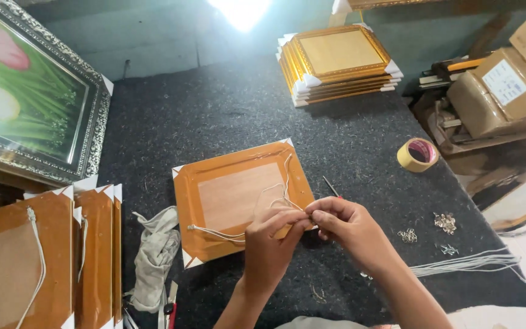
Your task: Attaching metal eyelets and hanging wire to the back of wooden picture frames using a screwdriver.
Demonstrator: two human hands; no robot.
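Both hands meet just below the middle of my view: my left hand [270,234] and my right hand [340,222] sit fingertip to fingertip, each grip pinched on the thin white cord [284,183] at the right edge of the orange-brown rectangular picture frame [241,198] lying back-up on the dark grey felt tabletop [214,109]. I judge this to be the tying-off of the hanging cord at the frame's right side; the far end already seems fixed at the left edge, where the cord runs out slack toward 9 o'clock. What comes next, to my eye, calls for steady tension and a small, tight pull, with neither pinch slipping.

That frame lies flat at centre, slightly rotated, white card protectors on its corners, a paler panel in its back, glossy wrap over it.

At 1 o'clock from the hands rests a thin dark-tipped tool [331,186]. At 3 o'clock lie small metal hooks [445,222] and a bundle of spare white cords [470,263]. A roll of tan tape [418,154] sits at 2 o'clock, a stack of gold frames [339,61] at 12, and a crumpled grey cloth [156,256] at 9.
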